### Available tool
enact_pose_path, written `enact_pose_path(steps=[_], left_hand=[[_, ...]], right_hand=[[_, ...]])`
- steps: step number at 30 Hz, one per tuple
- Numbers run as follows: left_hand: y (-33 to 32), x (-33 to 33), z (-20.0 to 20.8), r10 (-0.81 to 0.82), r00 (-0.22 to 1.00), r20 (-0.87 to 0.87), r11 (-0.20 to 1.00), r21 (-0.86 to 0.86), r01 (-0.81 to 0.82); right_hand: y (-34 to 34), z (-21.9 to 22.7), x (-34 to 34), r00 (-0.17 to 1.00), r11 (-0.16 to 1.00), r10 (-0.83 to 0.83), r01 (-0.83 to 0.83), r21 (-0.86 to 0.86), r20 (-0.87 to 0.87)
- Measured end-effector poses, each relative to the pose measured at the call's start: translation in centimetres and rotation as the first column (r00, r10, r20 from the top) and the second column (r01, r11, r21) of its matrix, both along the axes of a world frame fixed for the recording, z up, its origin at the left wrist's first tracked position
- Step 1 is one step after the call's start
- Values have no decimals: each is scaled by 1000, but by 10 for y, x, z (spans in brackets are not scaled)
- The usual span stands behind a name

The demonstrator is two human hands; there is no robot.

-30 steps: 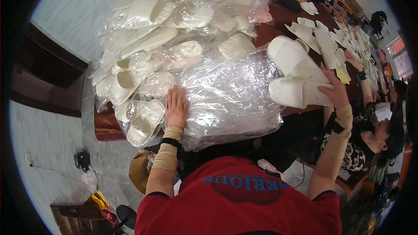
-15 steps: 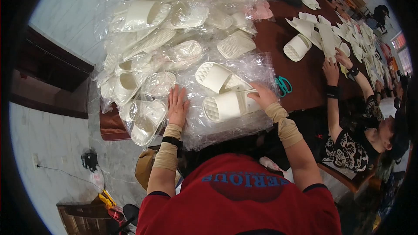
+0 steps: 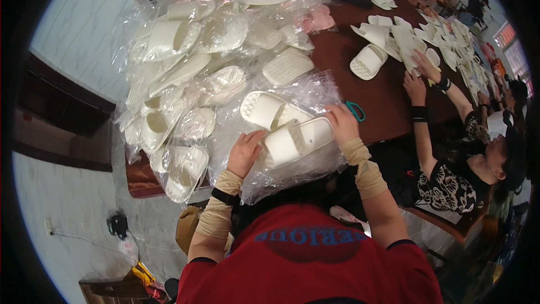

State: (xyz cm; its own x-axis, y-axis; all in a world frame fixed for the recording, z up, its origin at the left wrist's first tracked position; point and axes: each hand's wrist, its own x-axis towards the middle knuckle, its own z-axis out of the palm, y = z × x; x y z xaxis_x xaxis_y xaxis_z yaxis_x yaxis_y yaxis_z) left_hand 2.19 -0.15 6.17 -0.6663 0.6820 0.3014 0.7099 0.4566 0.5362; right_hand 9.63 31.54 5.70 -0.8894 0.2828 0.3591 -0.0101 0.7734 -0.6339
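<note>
A white slide slipper point(image 3: 316, 135) lies tilted in front of me, with a hand at each end. My left hand point(image 3: 245, 154) has its fingers curled on the slipper's left end. My right hand point(image 3: 342, 124) grips the right end, thumb on the near side. Just beyond, partly overlapped by it, rests a second white slide slipper point(image 3: 261, 108). Both are on a stack of clear plastic bags point(image 3: 309, 91) at the table's near edge. Teal-handled scissors point(image 3: 356, 111) lie right beside my right hand, partly hidden by it.
Bagged white slippers point(image 3: 169, 79) are heaped left and far, with a pink pair point(image 3: 318, 18) behind. Loose white slippers point(image 3: 368, 62) spread over the brown table point(image 3: 332, 50) at right. A co-worker's hands point(image 3: 417, 81) handle slippers there; more people sit farther along.
My left hand has moved right, from flat on the bags to the near slipper's left end. That slipper's right end has turned upward and away. The whole view has shifted slightly.
</note>
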Motion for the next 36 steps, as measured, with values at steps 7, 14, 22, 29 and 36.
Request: enact_pose_path(steps=[7, 14, 22, 29, 36], left_hand=[[3, -4, -7, 43, 990, -131, 996, -71, -53], [-7, -10, 10, 92, 986, -139, 996, 0, -93], [-20, -14, 40, 194, 957, 214, 958, 168, -232], [-14, -15, 41, 163, 966, 203, 942, 260, -213], [-18, -4, 30, -28, 992, -120, 994, -105, 15]], right_hand=[[76, -38, 24, 943, 904, -300, 233, 358, 146], [101, -46, 23, 903, 963, -225, 148, 227, 365], [63, 23, 72, 986, 750, 84, 33, -661, 145], [-51, 84, 46, 889, 900, 299, -383, 207, 347], [-83, 81, 21, 850, 701, 245, -488, 520, 467]])
